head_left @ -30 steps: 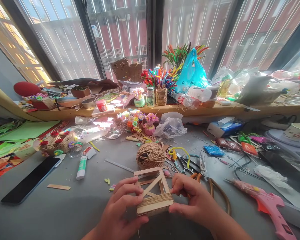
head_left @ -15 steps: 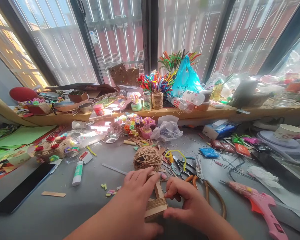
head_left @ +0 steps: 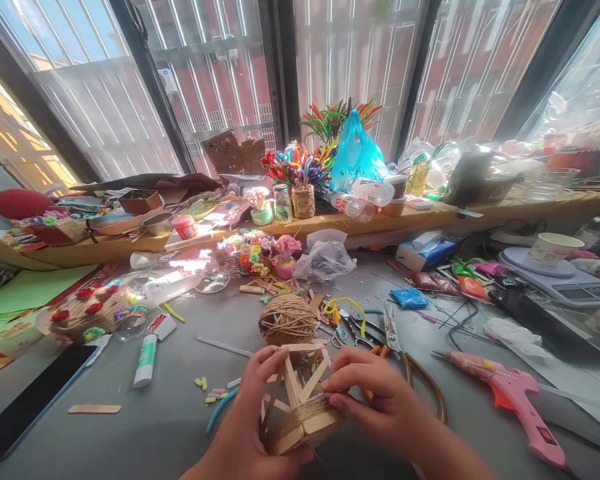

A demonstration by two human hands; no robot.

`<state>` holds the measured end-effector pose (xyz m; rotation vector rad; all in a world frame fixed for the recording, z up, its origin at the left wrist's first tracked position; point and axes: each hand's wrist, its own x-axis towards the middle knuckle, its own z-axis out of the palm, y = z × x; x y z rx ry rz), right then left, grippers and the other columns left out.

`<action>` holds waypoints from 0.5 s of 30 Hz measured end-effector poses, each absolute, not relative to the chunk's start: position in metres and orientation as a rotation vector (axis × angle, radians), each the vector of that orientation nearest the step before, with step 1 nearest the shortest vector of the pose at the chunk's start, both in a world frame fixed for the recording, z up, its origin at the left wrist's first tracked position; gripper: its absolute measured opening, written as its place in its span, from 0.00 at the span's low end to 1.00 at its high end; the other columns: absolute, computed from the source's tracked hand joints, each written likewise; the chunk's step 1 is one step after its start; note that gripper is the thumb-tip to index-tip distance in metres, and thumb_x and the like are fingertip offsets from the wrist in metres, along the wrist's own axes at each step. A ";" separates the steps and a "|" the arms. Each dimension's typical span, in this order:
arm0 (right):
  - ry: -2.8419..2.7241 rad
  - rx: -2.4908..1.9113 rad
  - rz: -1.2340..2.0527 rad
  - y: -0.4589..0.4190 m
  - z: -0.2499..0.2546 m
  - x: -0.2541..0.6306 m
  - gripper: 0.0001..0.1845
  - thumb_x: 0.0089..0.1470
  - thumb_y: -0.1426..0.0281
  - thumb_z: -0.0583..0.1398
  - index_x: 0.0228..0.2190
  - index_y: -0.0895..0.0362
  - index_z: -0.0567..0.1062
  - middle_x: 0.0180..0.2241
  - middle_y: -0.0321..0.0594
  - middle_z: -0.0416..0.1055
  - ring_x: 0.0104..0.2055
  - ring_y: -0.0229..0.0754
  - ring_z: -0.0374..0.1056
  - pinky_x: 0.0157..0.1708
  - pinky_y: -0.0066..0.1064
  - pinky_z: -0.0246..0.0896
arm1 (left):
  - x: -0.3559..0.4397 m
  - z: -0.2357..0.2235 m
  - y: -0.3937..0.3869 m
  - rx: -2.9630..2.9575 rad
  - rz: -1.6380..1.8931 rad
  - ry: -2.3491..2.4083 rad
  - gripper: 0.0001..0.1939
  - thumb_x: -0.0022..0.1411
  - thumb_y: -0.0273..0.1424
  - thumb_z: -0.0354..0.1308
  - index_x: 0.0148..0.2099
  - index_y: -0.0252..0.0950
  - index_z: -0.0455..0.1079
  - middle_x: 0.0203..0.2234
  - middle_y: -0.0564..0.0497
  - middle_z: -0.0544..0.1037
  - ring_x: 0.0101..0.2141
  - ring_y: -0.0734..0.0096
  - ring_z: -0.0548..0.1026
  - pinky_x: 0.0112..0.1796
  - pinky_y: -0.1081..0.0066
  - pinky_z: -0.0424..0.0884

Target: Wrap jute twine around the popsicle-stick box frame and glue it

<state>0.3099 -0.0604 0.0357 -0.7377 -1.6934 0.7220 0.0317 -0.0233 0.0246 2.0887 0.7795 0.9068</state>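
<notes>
At the near middle of the gray table [head_left: 150, 443], a small frame of wooden sticks [head_left: 293, 387] sits between two hands, twine [head_left: 307, 410] wound around its near part. The left hand [head_left: 250, 420] grips its left side, fingers above and thumb low at the near edge; the right hand [head_left: 380, 393] has thumb and forefinger nearly together, pinching the twine at the right corner. Just beyond is a ball of twine [head_left: 287, 321]. Left lies a dark phone [head_left: 37, 400], right a pink glue gun [head_left: 510, 393]. Farther right, a paper cup [head_left: 555, 249] stands on a scale [head_left: 575, 287], its contents hidden. Toward the table's far side, a pink pot [head_left: 285, 268] bears pink flowers.

On the sill [head_left: 260, 235], a twine-wrapped jar [head_left: 303, 202] holds bright fuzzy stems [head_left: 300, 165]; what fills the glass jar [head_left: 282, 203] beside it is too small to tell. Left are a metal bowl [head_left: 158, 225] and a brown box [head_left: 140, 203]; right, a blue plastic bag [head_left: 359, 153] bulges behind two bottles. Farthest rise dark-framed windows [head_left: 350, 67], with bars outside.
</notes>
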 end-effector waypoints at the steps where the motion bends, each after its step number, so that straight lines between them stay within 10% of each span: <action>1: -1.701 -0.753 0.699 -0.061 0.036 0.311 0.08 0.70 0.72 0.68 0.48 0.49 0.85 0.38 0.40 0.80 0.38 0.41 0.75 0.40 0.29 0.71 | 0.032 0.021 -0.024 2.058 0.925 0.791 0.54 0.59 0.34 0.76 0.80 0.57 0.54 0.75 0.44 0.57 0.76 0.34 0.59 0.72 0.38 0.60; 15: -1.830 -0.823 0.671 -0.063 0.025 0.315 0.17 0.68 0.53 0.70 0.52 0.48 0.85 0.43 0.43 0.76 0.43 0.45 0.75 0.45 0.31 0.75 | 0.016 -0.019 -0.031 1.924 1.054 0.755 0.51 0.60 0.49 0.77 0.76 0.57 0.52 0.69 0.42 0.58 0.69 0.32 0.67 0.66 0.37 0.69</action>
